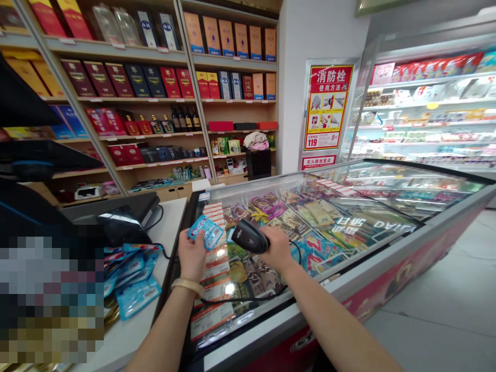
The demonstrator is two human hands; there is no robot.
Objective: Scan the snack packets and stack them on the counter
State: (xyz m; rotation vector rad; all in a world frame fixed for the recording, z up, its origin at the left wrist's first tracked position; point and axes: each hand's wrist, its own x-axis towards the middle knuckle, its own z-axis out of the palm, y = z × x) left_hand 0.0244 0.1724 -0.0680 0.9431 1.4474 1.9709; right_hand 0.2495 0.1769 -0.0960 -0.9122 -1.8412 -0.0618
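My left hand (192,254) is closed on a small blue packet (206,232), pinching its left part between thumb and fingers. In my right hand (278,250) is a black barcode scanner (248,237), its head tilted to the left towards the packet. A narrow gap lies between scanner and packet. Both hands are above the glass lid of a chest freezer (287,217). The scanner's black cable (248,299) loops below my hands across the glass. More blue packets (137,292) lie in a pile on the white counter to the left.
Black checkout equipment (120,227) stands on the counter (170,227) at left. Shelves of boxes and bottles (143,80) rise behind. A red fire-hydrant sign (329,106) hangs on the wall, and a lit display fridge (430,113) is at far right. Part of the lower left is pixelated.
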